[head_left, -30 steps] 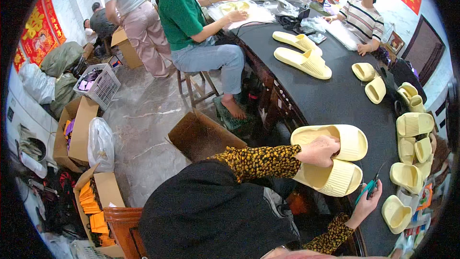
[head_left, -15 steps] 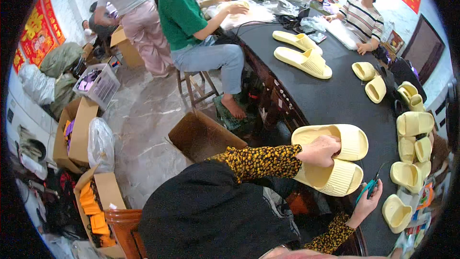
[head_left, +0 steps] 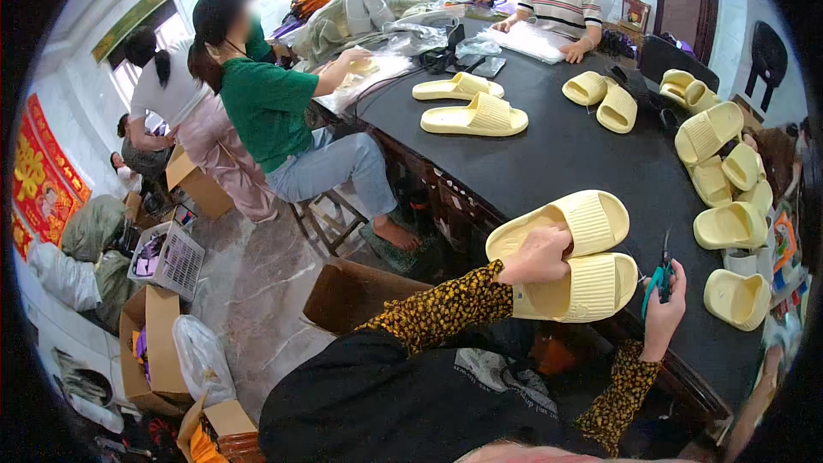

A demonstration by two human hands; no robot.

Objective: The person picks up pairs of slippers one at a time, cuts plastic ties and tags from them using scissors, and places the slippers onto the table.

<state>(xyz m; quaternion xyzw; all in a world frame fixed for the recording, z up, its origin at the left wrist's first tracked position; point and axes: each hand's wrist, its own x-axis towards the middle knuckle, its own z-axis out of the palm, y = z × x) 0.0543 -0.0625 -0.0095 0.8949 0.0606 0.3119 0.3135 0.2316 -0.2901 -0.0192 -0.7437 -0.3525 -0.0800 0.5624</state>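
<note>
A pair of pale yellow slides (head_left: 566,261) lies side by side at the near edge of a dark table (head_left: 566,154). The left hand (head_left: 538,255) presses on them, fingers curled over the near slide's strap. The right hand (head_left: 664,300) grips small green-handled snips (head_left: 660,273), fingers closed around them. Trimming well likely means pinning the slide flat and cutting close. The slides look soft, ribbed and thick-soled. More slides (head_left: 724,180) crowd the table's right side.

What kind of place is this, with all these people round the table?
Likely a small footwear workshop: many pale yellow slippers on a long dark table, the right hand holding teal snips, and open cardboard boxes on the floor.
</note>
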